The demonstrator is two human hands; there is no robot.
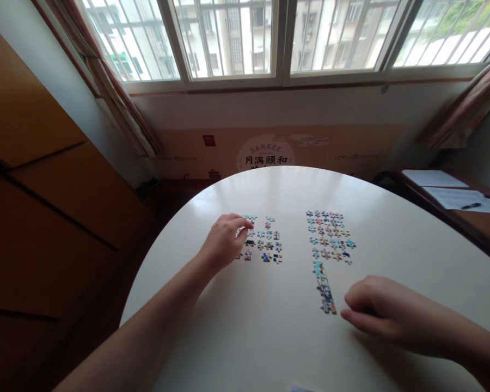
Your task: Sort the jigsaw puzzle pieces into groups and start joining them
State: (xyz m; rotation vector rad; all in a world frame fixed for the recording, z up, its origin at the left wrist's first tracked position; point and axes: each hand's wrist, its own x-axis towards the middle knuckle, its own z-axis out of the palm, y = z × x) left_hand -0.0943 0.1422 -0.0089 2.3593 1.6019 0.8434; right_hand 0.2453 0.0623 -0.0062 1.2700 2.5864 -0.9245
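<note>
My left hand (228,237) is over the left group of loose puzzle pieces (265,245), thumb and forefinger close together at a piece near the group's upper left; whether it grips that piece is too small to tell. Right of it lies a second group of loose pieces (326,234), set in rows. Below that group a narrow joined strip of puzzle (324,287) runs toward me. My right hand (369,307) rests on the table just right of the strip's lower end, fingers curled in; anything inside them is hidden.
The round white table (245,337) fills the lower view. A blue-white item (300,389) shows at the bottom edge. On a side table at right lie papers (453,190) and a pen (471,206). A large printed box (179,147) stands beyond, under the windows.
</note>
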